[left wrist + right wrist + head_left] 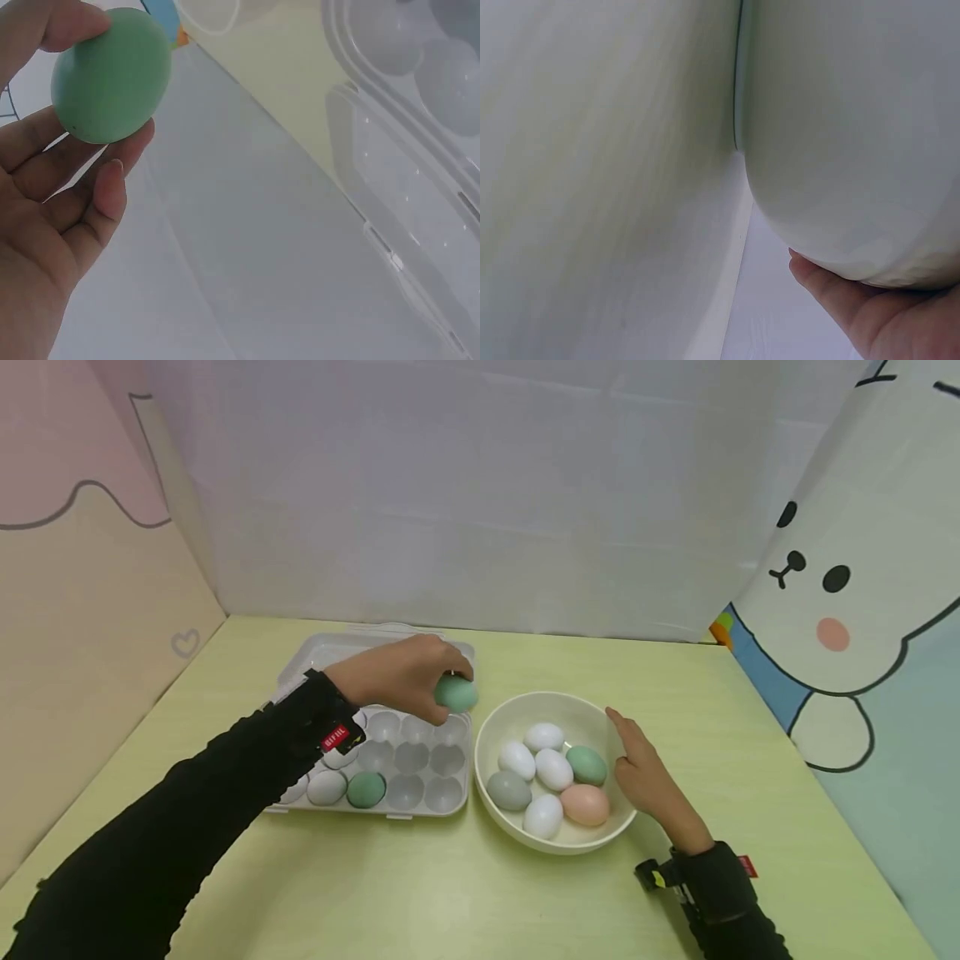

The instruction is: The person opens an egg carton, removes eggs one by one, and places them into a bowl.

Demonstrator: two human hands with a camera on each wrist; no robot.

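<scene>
1. The yellow-green counter (750,760) carries everything, with a pale panel (450,510) standing behind its far edge.

2. The black left sleeve (187,810) reaches over the counter and hides the left end of the egg carton (412,758), so how many cups are filled there cannot be told.

3. The carton lies opened, its pale lid (322,647) toward the panel. Bare cups take up most of its right side. The ridge where lid meets tray seems the likeliest thing for a low-carried egg to knock.

4. The cream bowl (592,727) stands just right of the carton, its wall a hurdle between the two.

5. The left hand (401,675) pinches the held egg (455,693) between thumb and fingers; a light, even hold would suit so smooth a shell.

6. The right hand (641,772) appears to hold the bowl's right rim, fingers along the outside; how firmly cannot be told. Steady pressure should stop it sliding.

7. The held egg, green, hangs above the carton's back right corner. Setting it down well would mean centring it over a cup and letting go only once it sits.

8. In the bowl lie four white eggs (543,816), a grey egg (509,790), a peach egg (586,805) and another green egg (587,765).
</scene>
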